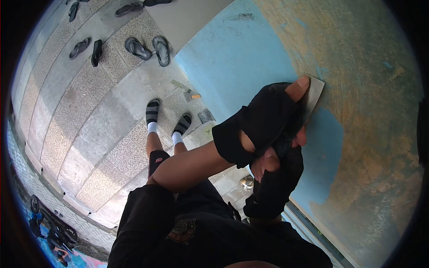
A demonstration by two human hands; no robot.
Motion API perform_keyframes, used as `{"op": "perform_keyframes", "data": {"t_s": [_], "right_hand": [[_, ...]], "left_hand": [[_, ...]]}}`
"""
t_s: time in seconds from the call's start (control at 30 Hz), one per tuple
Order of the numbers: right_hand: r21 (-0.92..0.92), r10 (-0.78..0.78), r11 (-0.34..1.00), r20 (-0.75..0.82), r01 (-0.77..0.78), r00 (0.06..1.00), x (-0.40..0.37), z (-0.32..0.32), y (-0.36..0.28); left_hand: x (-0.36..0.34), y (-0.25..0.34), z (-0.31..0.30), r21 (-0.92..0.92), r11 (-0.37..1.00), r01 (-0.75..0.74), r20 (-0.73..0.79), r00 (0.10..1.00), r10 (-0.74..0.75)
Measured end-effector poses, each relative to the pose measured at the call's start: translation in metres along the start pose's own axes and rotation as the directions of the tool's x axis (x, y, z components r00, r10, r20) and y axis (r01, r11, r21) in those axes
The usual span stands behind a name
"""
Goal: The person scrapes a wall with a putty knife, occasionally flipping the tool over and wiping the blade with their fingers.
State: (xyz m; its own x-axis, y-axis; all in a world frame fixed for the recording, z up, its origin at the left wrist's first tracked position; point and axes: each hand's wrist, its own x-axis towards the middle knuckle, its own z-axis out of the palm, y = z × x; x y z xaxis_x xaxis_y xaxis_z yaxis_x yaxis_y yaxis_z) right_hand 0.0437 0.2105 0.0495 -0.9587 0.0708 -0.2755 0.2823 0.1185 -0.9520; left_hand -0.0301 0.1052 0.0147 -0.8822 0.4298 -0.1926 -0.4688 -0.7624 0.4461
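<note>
A wide metal scraper blade [315,94] lies with its edge against a wall of blue paint [241,53] and worn brown patches [371,111]. My left hand [272,111], in a black fingerless glove, is closed over the tool, with a fingertip on the blade's upper corner. Below it, my right hand [277,172], also gloved, is closed around the dark handle [281,145]. The two hands overlap, so much of the handle and several fingers are hidden.
Several dark sandals [137,48] lie on the paved floor [107,116] at upper left. A small tool with an orange handle [195,96] and a grey piece [206,116] lie near my feet by the wall. Bicycles [58,228] and a person [60,252] are at lower left.
</note>
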Motion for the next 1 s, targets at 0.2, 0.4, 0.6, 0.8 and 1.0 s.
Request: {"op": "perform_keyframes", "data": {"t_s": [0.2, 0.4, 0.6, 0.8, 1.0], "right_hand": [[0.074, 0.032, 0.997, -0.027, -0.03, 0.999, -0.009, 0.01, -0.014], [0.078, 0.035, 0.996, -0.008, -0.035, 0.999, -0.009, 0.008, -0.015], [0.08, 0.041, 0.996, 0.005, -0.042, 0.999, -0.008, 0.004, -0.016], [0.013, 0.033, 0.999, 0.029, -0.033, 0.999, 0.0, 0.006, -0.021], [0.066, 0.057, 0.996, 0.045, -0.06, 0.997, -0.012, 0.007, -0.027]], "left_hand": [[0.0, -0.004, 0.004, -0.051, 0.997, 0.06, 0.031, 0.998, -0.058], [-0.001, 0.0, 0.004, -0.066, 0.997, 0.046, -0.013, 0.999, -0.047], [-0.003, 0.001, 0.005, -0.083, 0.996, 0.022, -0.019, 1.0, -0.024], [-0.005, -0.008, 0.013, -0.095, 0.995, 0.018, 0.003, 1.0, -0.018], [-0.005, -0.005, 0.016, -0.096, 0.995, 0.022, -0.012, 1.0, -0.023]]}}
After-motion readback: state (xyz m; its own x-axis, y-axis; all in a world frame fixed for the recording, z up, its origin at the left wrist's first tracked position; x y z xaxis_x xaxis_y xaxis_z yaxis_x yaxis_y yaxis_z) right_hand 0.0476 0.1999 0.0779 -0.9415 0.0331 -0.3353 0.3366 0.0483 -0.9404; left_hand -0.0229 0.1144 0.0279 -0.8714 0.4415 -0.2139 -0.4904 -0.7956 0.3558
